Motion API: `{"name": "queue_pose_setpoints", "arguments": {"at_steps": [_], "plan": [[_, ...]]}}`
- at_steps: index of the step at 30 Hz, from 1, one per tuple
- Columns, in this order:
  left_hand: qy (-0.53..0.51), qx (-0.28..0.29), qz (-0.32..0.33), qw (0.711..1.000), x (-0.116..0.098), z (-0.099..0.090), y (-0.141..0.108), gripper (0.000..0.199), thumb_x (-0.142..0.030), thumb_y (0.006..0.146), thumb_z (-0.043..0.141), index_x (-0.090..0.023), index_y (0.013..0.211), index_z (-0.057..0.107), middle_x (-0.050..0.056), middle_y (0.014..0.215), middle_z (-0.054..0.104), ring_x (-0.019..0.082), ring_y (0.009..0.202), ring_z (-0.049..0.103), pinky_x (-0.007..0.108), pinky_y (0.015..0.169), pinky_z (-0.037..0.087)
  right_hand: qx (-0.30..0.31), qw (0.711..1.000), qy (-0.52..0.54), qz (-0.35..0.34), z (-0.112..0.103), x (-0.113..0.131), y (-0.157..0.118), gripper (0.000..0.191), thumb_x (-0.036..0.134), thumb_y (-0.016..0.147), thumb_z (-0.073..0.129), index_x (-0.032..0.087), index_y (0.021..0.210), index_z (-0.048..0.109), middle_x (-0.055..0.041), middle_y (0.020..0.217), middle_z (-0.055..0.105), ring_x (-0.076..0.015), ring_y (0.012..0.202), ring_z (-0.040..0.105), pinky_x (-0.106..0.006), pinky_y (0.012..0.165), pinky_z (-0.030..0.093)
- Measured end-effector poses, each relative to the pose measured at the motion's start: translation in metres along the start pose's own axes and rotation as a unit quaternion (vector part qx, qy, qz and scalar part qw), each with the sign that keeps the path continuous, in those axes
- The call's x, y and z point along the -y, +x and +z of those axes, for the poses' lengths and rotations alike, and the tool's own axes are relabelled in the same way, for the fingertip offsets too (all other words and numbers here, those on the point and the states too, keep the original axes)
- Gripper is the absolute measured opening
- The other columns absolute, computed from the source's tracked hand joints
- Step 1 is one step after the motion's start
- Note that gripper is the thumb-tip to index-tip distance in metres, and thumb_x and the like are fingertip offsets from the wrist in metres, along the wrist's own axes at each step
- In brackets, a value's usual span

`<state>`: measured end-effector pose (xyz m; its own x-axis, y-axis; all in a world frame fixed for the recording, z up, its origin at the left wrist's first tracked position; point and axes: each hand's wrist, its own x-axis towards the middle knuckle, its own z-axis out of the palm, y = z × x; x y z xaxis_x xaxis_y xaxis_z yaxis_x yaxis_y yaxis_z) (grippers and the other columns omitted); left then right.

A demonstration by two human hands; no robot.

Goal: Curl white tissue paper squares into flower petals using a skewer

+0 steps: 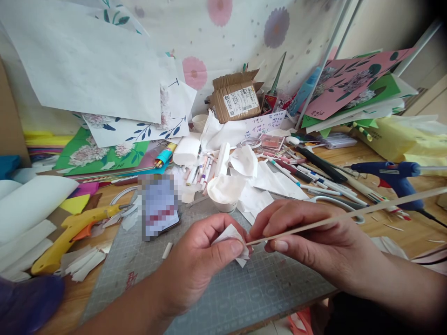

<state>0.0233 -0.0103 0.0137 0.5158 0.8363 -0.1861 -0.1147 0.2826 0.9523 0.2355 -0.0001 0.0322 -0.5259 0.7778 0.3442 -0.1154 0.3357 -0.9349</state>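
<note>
My left hand (213, 256) pinches a small folded piece of white paper (228, 234) between thumb and fingers. In my right hand (314, 237) is a long, thin, pale stick (324, 220), gripped between thumb and fingers. Its near tip touches or nearly touches the white paper; the exact contact is hidden by my fingers. The other end of the stick slants up to the right edge of the view. Both hands are above a grey cutting mat (265, 298). Just beyond them stands a paper cup (223, 197) with white paper pieces in it.
A yellow glue gun (70, 232) and a blurred-out phone (159, 204) lie to the left. At the right are a blue glue gun (391, 174) and white-handled scissors (335, 200). Markers, paper scraps and a torn cardboard box (237, 97) crowd the back.
</note>
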Motion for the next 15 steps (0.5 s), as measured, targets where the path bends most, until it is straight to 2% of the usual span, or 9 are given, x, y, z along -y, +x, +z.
{"name": "queue_pose_setpoints", "arguments": {"at_steps": [15], "plan": [[-0.009, 0.003, -0.002, 1.000, 0.0001, 0.0004, 0.0007, 0.014, -0.030, 0.083, 0.065, -0.017, 0.079, 0.062, 0.000, 0.075, 0.063, 0.015, 0.076, 0.054, 0.028, 0.074, 0.040, 0.008, 1.000, -0.017, 0.005, 0.0003, 0.0010, 0.0004, 0.010, 0.007, 0.086, 0.064, 0.014, 0.088, 0.070, -0.0065, 0.085, 0.073, -0.0145, 0.085, 0.069, -0.022, 0.076, 0.056]]}}
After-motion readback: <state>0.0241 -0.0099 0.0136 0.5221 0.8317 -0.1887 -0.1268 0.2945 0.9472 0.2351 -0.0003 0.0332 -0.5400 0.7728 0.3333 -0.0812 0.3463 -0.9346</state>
